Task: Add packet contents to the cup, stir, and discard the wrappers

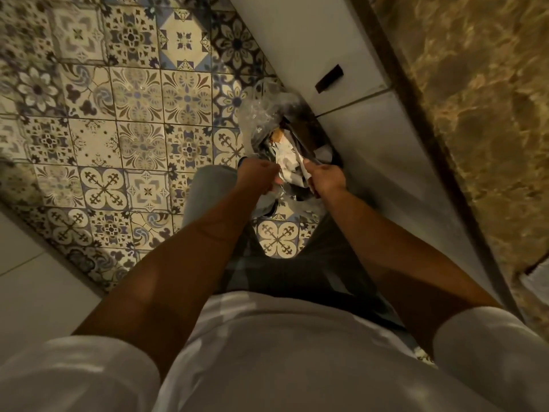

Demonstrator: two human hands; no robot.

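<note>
I look straight down at a waste bin (269, 114) lined with a clear plastic bag, standing on the floor against the white cabinet. Crumpled white paper and other rubbish (285, 162) fill it. My right hand (325, 181) hovers over the bin's near side, its fingers curled round a thin white wrapper (301, 162) that points into the bin. My left hand (260, 175) is at the bin's near-left rim with fingers curled, apparently pinching the bag's edge; blur hides the exact grip. The cup is out of sight.
Patterned blue and cream tiles (127, 99) cover the floor to the left. White cabinet fronts (341, 49) with a dark handle (329, 78) run along the right, under a brown marble counter (481, 114). Another white cabinet (29, 278) is at the lower left.
</note>
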